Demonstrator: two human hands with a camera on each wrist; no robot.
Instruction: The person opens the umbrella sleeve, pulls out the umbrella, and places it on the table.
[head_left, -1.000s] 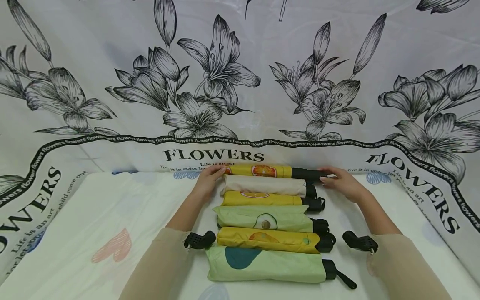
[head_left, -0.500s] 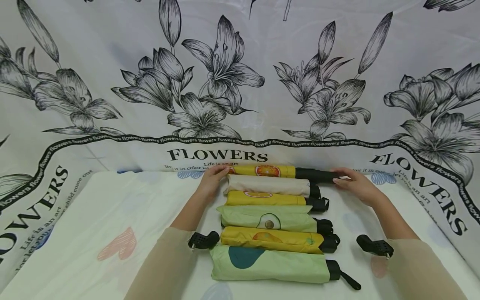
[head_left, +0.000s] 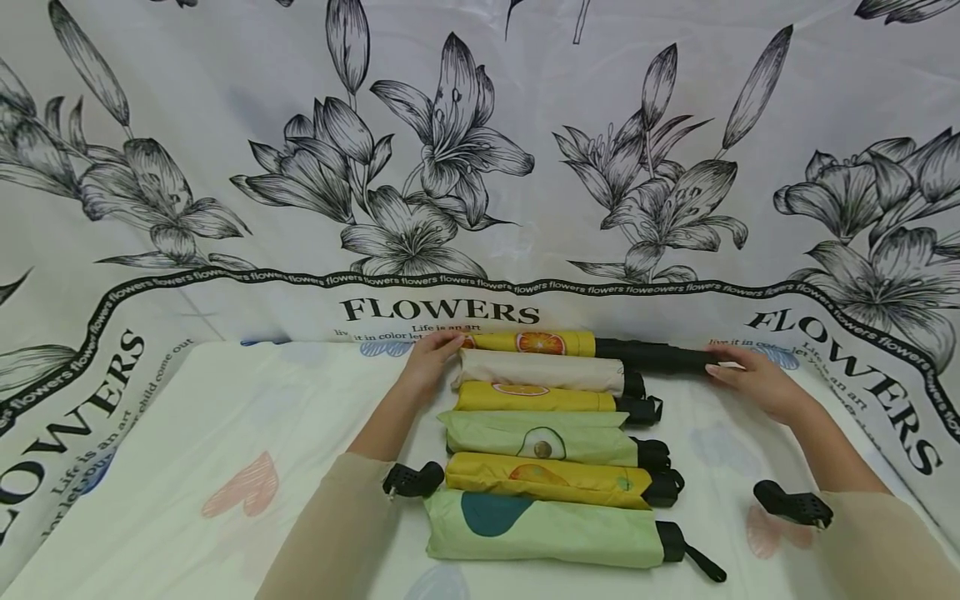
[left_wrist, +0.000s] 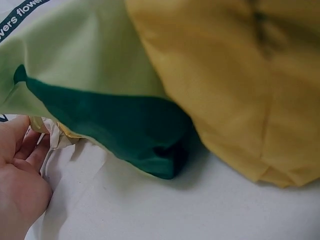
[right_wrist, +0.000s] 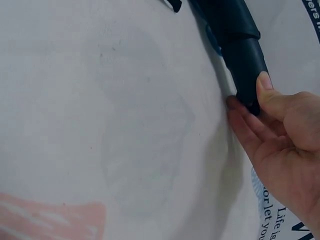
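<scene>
At the back of a row of folded umbrellas lies a yellow umbrella (head_left: 561, 342) with orange-slice prints and a long black end. My left hand (head_left: 429, 363) holds its left end; the left wrist view shows that hand (left_wrist: 22, 185) partly hidden behind a green-and-dark-green umbrella (left_wrist: 120, 120). At the other end, my right hand (head_left: 759, 382) pinches the tip of the black end (head_left: 660, 357). In the right wrist view, thumb and fingers of this hand (right_wrist: 285, 145) grip the narrower part of the black tube (right_wrist: 245, 65), below a stepped edge.
In front lie a cream umbrella (head_left: 543, 372), a yellow one (head_left: 555, 400), a green avocado one (head_left: 487, 435), another yellow one (head_left: 480, 473) and a pale green one (head_left: 585, 533). A flower-print cloth (head_left: 555, 242) hangs behind the white table cover (head_left: 172, 450).
My right hand has moved to the right with the black end, and more black length shows beyond the yellow fabric. The left hand stays at the umbrella's left end. The head view shifts slightly.
</scene>
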